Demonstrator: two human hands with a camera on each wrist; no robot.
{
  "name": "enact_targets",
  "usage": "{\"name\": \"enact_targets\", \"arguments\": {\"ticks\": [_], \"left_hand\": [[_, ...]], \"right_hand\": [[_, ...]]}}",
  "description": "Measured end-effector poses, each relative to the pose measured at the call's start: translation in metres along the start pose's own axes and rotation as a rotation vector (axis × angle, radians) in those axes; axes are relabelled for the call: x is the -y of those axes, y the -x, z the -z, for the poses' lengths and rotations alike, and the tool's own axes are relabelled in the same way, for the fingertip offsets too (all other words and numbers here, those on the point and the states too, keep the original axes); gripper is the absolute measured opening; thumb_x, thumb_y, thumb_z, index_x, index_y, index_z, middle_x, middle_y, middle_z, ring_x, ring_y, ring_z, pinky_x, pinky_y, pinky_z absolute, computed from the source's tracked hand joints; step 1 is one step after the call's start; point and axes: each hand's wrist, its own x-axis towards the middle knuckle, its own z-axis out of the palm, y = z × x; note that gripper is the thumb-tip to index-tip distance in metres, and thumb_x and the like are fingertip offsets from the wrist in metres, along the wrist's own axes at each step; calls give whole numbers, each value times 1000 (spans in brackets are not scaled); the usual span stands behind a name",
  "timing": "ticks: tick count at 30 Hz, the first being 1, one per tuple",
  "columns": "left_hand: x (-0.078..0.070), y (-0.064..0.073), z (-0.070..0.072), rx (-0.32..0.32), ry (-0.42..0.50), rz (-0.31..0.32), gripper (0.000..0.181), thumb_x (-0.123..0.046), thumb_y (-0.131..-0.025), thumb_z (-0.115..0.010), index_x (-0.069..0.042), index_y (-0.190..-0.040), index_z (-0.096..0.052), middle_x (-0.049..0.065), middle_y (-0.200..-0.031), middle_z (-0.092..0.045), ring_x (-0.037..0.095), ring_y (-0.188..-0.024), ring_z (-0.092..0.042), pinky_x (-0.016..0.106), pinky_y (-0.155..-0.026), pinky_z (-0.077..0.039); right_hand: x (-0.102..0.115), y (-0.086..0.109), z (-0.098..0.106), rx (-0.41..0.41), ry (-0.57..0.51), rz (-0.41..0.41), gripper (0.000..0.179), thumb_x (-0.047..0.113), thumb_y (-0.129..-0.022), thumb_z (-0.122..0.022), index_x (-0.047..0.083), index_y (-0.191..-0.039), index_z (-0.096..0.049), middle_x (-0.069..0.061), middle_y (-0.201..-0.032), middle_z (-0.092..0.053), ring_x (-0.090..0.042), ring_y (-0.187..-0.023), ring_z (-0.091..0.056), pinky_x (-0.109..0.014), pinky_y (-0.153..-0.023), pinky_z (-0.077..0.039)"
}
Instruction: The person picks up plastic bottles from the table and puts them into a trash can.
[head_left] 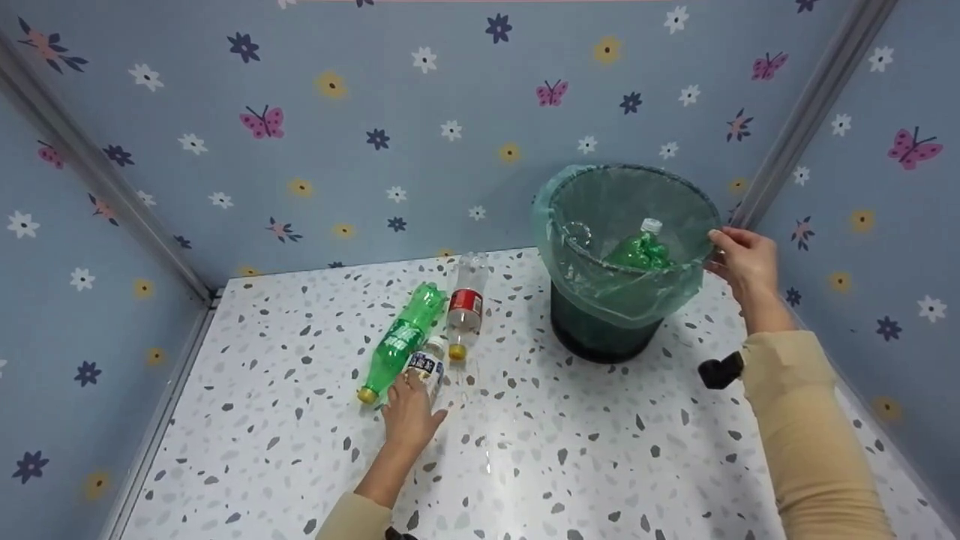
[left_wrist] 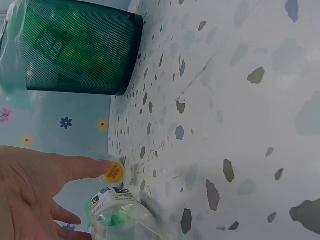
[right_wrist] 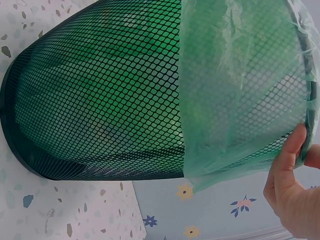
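My left hand [head_left: 410, 414] reaches over a small clear bottle with a white label [head_left: 426, 365], its thumb spread away; in the left wrist view the fingers pass behind the bottle [left_wrist: 122, 215]. Beside it lies a green plastic bottle [head_left: 401, 337] with a yellow cap. A clear bottle with a red label [head_left: 466, 304] lies to the right. With thumb and fingers, my right hand [head_left: 748, 262] pinches the rim of a dark mesh waste bin [head_left: 600, 341], over a green plastic liner [head_left: 622, 300]. Inside the bin are a crumpled green bottle [head_left: 641, 249] and a clear one [head_left: 579, 234].
The speckled white tabletop [head_left: 570, 465] meets a flowered blue wall [head_left: 420, 150] at the back, with panels at both sides. Wet streaks [head_left: 480, 420] mark the surface in front of the red-labelled bottle. The bin stands upright near the back right corner.
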Motion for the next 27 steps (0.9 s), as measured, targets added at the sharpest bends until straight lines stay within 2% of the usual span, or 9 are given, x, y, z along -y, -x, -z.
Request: {"name": "enact_targets", "arguments": {"ticks": [8,16,24,27], "left_hand": [[18,11,1,15,4,21,83,-19,-67,-77,15,-126,-30,30,-112,-39,42,-102,-41,54,-76,-39],[29,16,2,80,43,66,84,-17,-69,-75,15,-129,-26,33,-117,-37,43,-104,-41,56,-77,-38],[37,21,0,28,67,54,77,-15,-66,-77,15,-123,-35,31,-106,-45,43,-94,-49,53,-69,-43],[38,22,0,33,86,66,76,-13,-65,-77,16,-122,-35,30,-105,-46,42,-94,-49,51,-71,-44]], "right_hand": [[0,0,0,6,-25,-2,51,22,-86,-56,-1,-129,-40,-4,-99,-46,-13,-78,-55,-17,-63,-49],[-1,-2,-1,-1,17,4,49,24,-87,-54,0,-127,-41,-4,-101,-46,-19,-92,-54,-16,-65,-48],[-1,-1,0,3,6,9,43,23,-87,-55,2,-123,-44,-5,-101,-46,-18,-89,-54,-17,-65,-49],[-1,-1,0,4,3,10,43,23,-87,-55,2,-122,-44,-5,-101,-46,-16,-85,-55,-17,-64,-49]]}}
